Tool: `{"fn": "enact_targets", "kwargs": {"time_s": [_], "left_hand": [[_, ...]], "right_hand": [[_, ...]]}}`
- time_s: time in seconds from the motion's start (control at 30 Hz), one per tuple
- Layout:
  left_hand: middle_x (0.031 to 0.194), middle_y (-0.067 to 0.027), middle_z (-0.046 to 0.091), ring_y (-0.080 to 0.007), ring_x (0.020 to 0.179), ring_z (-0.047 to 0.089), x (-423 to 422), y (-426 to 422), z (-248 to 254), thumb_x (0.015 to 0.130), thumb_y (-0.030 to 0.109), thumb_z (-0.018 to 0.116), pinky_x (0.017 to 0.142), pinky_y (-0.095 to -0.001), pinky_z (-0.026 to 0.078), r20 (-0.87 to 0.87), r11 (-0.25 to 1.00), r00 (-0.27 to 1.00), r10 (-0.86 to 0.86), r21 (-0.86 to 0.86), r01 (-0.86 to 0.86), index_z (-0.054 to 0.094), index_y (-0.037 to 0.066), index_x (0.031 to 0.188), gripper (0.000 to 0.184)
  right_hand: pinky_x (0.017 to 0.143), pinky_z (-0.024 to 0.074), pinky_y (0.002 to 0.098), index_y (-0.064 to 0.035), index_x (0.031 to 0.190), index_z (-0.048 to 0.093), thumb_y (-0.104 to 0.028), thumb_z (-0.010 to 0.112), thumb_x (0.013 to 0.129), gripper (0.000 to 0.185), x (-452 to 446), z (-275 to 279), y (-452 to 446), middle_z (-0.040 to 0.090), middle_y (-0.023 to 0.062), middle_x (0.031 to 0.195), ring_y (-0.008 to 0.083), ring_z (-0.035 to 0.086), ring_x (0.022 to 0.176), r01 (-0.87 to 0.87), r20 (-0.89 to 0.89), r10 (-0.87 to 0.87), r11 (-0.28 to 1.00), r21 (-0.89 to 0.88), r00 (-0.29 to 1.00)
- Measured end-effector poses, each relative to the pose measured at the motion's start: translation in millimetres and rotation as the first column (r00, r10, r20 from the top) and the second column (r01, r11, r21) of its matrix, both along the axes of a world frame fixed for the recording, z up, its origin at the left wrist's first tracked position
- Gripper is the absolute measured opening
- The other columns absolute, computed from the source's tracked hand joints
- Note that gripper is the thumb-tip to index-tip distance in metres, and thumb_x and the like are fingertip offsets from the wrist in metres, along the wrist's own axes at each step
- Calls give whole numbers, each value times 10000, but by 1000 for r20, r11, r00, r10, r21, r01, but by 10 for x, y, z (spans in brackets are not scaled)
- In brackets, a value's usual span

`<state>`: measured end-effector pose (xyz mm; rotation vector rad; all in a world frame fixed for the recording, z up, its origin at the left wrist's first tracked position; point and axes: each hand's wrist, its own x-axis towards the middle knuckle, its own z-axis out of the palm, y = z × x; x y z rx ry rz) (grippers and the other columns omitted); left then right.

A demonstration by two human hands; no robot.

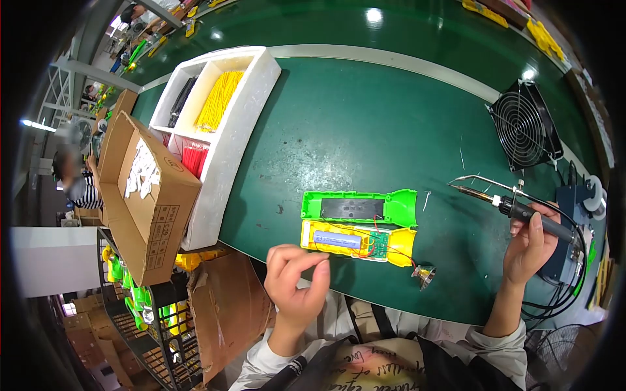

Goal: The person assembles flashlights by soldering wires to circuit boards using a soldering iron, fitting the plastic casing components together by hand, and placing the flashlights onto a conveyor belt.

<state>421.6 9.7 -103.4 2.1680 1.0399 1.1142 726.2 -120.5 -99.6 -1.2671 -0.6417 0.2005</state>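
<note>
Green and glossy, the long worktable (365, 124) carries a yellow plastic shell half (402, 247) just beside a green plastic shell half (403, 207), both lying open near its front edge. Right hand (529, 251) is closed around a black-handled soldering iron (523, 212), whose tip is well apart from the shells. Left hand (295, 283) has thumb and forefinger almost meeting at the yellow half's edge; whether they pinch something, I cannot tell.

Both shells are probably light and stiff, best taken by their outer walls. Thin wires to the silver reflector cup (425, 277) look soft, and their joints may break easily. The iron should be held only by its handle. Printing on the blue cylindrical battery (337, 240) is too small; the printed shirt (385, 365) shows "love" and "regardless of".
</note>
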Motion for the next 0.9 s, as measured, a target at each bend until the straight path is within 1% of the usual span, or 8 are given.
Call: {"fn": "enact_targets", "kwargs": {"time_s": [0.03,0.23,0.27,0.4,0.53,0.63,0.77,0.9], "left_hand": [[798,-64,536,-215,764,535,-61,0,-21,674,2,689,696,-317,435,-11,1000,1000,-6,24,6,643,31,825,160],[950,-76,545,-263,893,512,-158,55,-129,608,140,767,789,-370,420,-122,993,992,-25,108,38,619,74,968,395],[1066,-95,537,-282,971,498,-166,85,-146,588,189,797,846,-398,406,-159,991,986,-52,111,71,599,79,1034,500],[1164,-115,523,-314,1069,477,-95,248,-159,557,263,844,912,-433,391,-172,988,977,-127,68,140,565,80,1115,650],[1145,-109,536,-318,1066,486,-47,337,-213,534,275,854,911,-443,396,-149,980,969,-195,11,198,577,90,1099,656],[1125,-108,549,-320,1050,495,-46,339,-254,530,280,851,906,-443,400,-148,975,967,-206,51,215,582,87,1084,645],[1091,-113,568,-327,1019,517,-57,344,-277,570,258,810,892,-448,411,-80,980,980,-180,65,186,585,77,1061,570],[1060,-100,591,-312,1007,530,-83,439,-217,624,160,771,882,-421,427,-17,991,991,-136,16,136,628,74,1010,420]], "right_hand": [[564,427,233,41,1033,484,-121,575,885,238,-4,7,5,533,100,836,124,518,622,14,-1,-14,1000,-2,1000],[582,386,222,32,1043,477,-140,533,909,225,63,-19,-7,537,88,798,113,493,630,3,-11,-3,1000,-10,1000],[579,378,223,30,1041,478,-141,526,914,219,71,-20,9,534,85,793,111,484,630,7,-19,-7,1000,4,1000],[566,348,223,9,1004,488,-136,498,929,164,101,-29,35,526,73,792,101,452,630,6,-30,-5,1000,25,1000],[563,341,214,-5,984,495,-126,507,928,133,163,-81,-2,526,66,805,96,447,629,18,-15,-18,1000,16,1000],[562,342,210,-9,984,498,-117,519,924,125,132,-72,38,526,62,809,92,443,624,107,25,-106,994,-19,994],[564,351,214,-6,976,502,-107,519,921,117,141,-71,46,525,64,806,93,447,612,117,36,-115,992,-52,993],[561,353,217,-3,970,498,-116,530,913,130,165,-77,43,522,63,804,91,449,612,101,50,-99,993,-60,994]]}}
